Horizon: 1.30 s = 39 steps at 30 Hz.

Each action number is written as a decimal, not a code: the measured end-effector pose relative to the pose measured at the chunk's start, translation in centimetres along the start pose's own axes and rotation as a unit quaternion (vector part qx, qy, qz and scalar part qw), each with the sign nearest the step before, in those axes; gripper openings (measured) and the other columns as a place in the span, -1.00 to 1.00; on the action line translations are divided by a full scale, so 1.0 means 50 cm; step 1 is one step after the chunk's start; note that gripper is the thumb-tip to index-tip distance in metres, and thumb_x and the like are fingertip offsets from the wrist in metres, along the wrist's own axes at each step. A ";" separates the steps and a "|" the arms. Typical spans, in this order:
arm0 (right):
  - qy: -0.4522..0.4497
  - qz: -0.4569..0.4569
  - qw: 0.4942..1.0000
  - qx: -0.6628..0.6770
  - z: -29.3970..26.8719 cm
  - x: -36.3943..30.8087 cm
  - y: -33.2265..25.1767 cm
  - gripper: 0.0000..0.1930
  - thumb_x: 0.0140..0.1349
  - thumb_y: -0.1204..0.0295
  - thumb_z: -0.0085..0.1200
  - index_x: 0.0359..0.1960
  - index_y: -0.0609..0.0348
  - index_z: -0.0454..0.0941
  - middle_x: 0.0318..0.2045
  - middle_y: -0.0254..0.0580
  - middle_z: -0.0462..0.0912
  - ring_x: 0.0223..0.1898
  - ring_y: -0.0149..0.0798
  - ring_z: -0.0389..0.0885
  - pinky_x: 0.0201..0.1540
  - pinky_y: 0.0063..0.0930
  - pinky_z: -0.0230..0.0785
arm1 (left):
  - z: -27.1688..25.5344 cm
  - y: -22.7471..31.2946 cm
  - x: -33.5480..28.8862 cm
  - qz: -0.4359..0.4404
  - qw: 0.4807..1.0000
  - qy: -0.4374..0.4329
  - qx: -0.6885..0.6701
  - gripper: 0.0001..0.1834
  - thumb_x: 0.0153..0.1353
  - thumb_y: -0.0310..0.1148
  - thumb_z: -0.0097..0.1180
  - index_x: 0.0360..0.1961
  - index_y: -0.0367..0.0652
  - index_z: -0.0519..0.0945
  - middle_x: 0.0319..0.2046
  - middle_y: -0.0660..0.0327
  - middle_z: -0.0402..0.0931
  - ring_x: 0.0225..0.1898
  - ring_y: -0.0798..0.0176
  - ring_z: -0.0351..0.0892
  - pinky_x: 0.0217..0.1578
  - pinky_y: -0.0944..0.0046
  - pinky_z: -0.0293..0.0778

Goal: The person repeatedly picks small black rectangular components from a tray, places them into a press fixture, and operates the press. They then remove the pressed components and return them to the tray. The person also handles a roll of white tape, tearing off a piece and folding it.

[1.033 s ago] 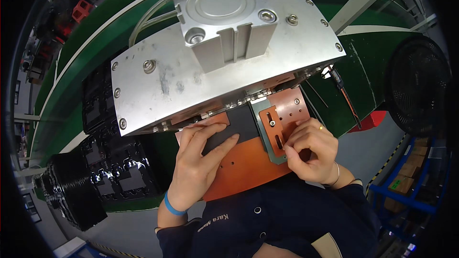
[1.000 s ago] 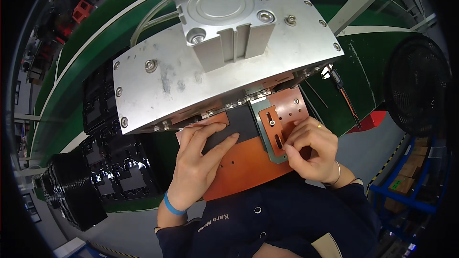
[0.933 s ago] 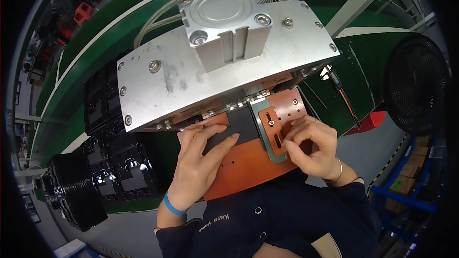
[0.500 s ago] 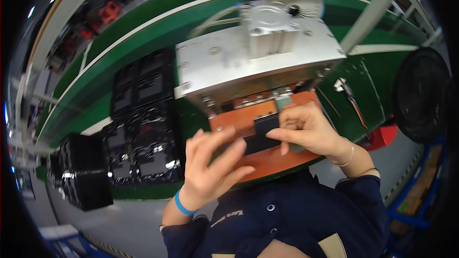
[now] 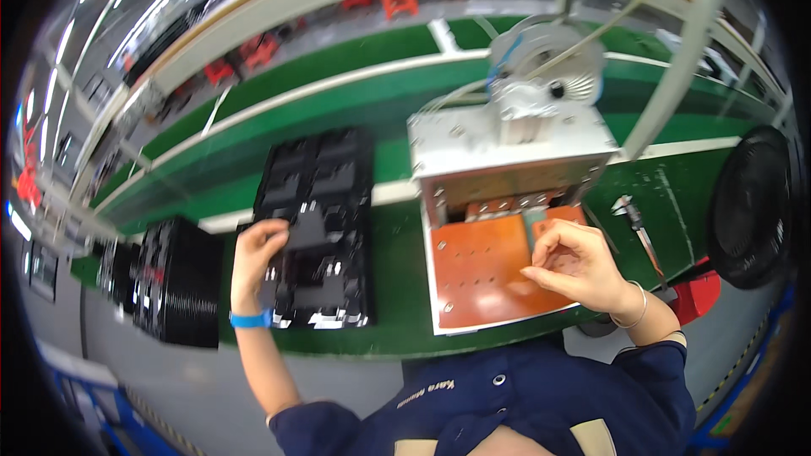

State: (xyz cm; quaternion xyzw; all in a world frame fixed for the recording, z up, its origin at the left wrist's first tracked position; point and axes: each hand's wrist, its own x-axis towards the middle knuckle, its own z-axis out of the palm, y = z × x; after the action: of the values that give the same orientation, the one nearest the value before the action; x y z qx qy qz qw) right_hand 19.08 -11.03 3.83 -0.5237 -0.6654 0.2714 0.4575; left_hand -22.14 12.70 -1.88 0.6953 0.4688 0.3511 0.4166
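Observation:
My left hand (image 5: pixel 257 260), with a blue band at the wrist, is at the left edge of the black compartment trays (image 5: pixel 328 247). Its thumb and fingers are drawn together; whatever they hold, if anything, blends with the dark trays. Flat black parts lie in the tray pockets. Over the right side of the orange plate (image 5: pixel 481 274), my right hand (image 5: pixel 579 263) has its fingers curled and its thumb near the index finger. I cannot make out anything in that pinch. The plate juts from under a silver metal press (image 5: pixel 511 152), and rows of small holes show on it.
A stack of black trays (image 5: pixel 182 283) stands at the far left. Right of the press lie a caliper-like tool (image 5: pixel 638 228) and a large round black object (image 5: pixel 748 207). A fan (image 5: pixel 549 55) stands behind the press, and a grey post (image 5: pixel 676 63) rises at its right.
My left hand has moved left from the orange plate to the trays. The black block that was on the plate is gone from there. My right hand remains over the plate. The view has shifted.

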 end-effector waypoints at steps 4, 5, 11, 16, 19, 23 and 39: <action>0.118 -0.063 0.988 -0.071 -0.074 0.023 -0.002 -0.89 0.02 0.66 0.17 -0.44 0.25 0.50 -0.44 -0.26 0.53 -0.39 -0.39 0.55 -0.33 -0.53 0.45 | -0.010 -0.081 0.026 -0.019 0.998 -0.066 -0.008 -0.78 0.05 -0.61 0.22 -0.21 -0.32 0.65 -0.32 0.27 0.62 -0.29 0.44 0.54 -0.20 0.43 0.46; 0.152 -0.094 0.976 -0.122 -0.107 0.029 -0.016 -0.89 0.00 0.66 0.17 -0.44 0.25 0.50 -0.44 -0.24 0.54 -0.39 -0.37 0.55 -0.34 -0.53 0.44 | 0.002 -0.074 0.036 -0.032 0.996 -0.076 0.023 -0.80 0.05 -0.60 0.24 -0.24 -0.33 0.66 -0.38 0.29 0.63 -0.32 0.44 0.55 -0.23 0.43 0.47; 0.392 -0.289 0.767 -0.419 -0.354 0.116 -0.073 -0.90 0.04 0.59 0.18 -0.40 0.17 0.54 -0.46 -0.25 0.57 -0.43 -0.26 0.54 -0.39 -0.47 0.36 | 0.050 -0.057 0.051 0.135 0.963 -0.043 0.230 -0.84 -0.08 -0.44 0.35 -0.39 -0.16 0.74 -0.30 0.16 0.57 -0.09 0.15 0.47 -0.07 0.23 0.38; 0.499 -0.158 0.608 -0.597 -0.613 0.231 -0.049 -0.81 0.22 0.36 0.08 -0.18 0.09 0.61 -0.20 -0.20 0.63 -0.17 -0.12 0.59 -0.10 -0.32 0.42 | 0.062 -0.043 0.019 0.129 0.961 -0.014 0.243 -0.74 -0.01 -0.41 0.31 -0.24 -0.19 0.70 -0.15 0.12 0.51 -0.02 0.10 0.42 0.00 0.20 0.35; 0.492 -0.037 0.641 -0.588 -0.704 0.289 -0.003 -0.74 0.28 0.28 0.02 -0.08 0.05 0.60 -0.10 -0.16 0.62 0.00 -0.03 0.54 0.06 -0.23 0.39 | 0.074 0.004 -0.027 0.138 0.953 0.017 0.270 -0.64 -0.01 -0.44 0.30 -0.12 -0.23 0.65 -0.06 0.07 0.47 -0.01 0.05 0.42 0.04 0.17 0.36; 0.408 -0.014 0.647 -0.644 -0.792 0.345 0.045 -0.70 0.31 0.19 -0.04 0.00 -0.08 0.56 0.05 -0.23 0.55 0.11 -0.07 0.51 0.11 -0.19 0.39 | 0.072 0.026 -0.065 0.143 0.954 0.020 0.263 -0.62 -0.07 -0.52 0.32 -0.13 -0.27 0.64 -0.05 0.06 0.47 -0.01 0.05 0.44 0.02 0.17 0.39; 0.243 0.101 0.764 -0.590 -0.629 0.155 -0.257 -0.69 -0.03 0.20 0.29 -0.43 0.23 0.70 -0.52 -0.04 0.68 -0.54 -0.09 0.63 -0.36 -0.25 0.49 | 0.164 0.221 -0.108 0.329 0.909 0.048 0.250 -0.74 -0.10 -0.69 0.22 -0.28 -0.34 0.63 -0.22 0.05 0.56 -0.16 0.07 0.56 -0.13 0.24 0.45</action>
State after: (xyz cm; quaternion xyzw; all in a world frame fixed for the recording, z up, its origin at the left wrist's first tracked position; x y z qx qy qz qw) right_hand 41.14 -11.34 30.82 -0.8025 -0.5046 -0.2664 0.1744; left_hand -12.65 3.17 4.30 0.8738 0.3052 0.3727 0.0668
